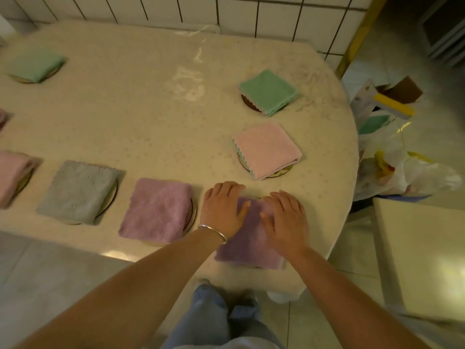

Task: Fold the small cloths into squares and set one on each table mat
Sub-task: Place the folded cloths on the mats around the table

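Both hands lay flat, palms down and fingers spread, pressing on a folded purple cloth [247, 238] at the near edge of the table [151, 117]; nothing was pinched or gripped. The left hand [222, 210], with a silver bangle [212, 232] on its wrist, covered the cloth's left far corner and reached onto the tabletop beyond it. The right hand [286, 221] covered the cloth's right side. The cloth looked already folded into a rough square, and a sliver of a round table mat [259, 198] showed just past its far edge, between the hands.

Other folded cloths sat on round mats around the table: a mauve cloth [156, 210] just beside the left hand, a grey cloth [78, 191] further left, a pink cloth [268, 149] beyond the hands, a green cloth [268, 91] further back, and another green one [35, 64] at the far left. Two more pinkish cloths were cut off at the left edge of the view.

The step in hand seemed to be smoothing and seating this cloth on its mat, late in the task. The next move probably called for lifting both palms straight up, so the folds stayed put, then checking that the square was centred on the mat. Whether any mats remained uncovered could not be told.
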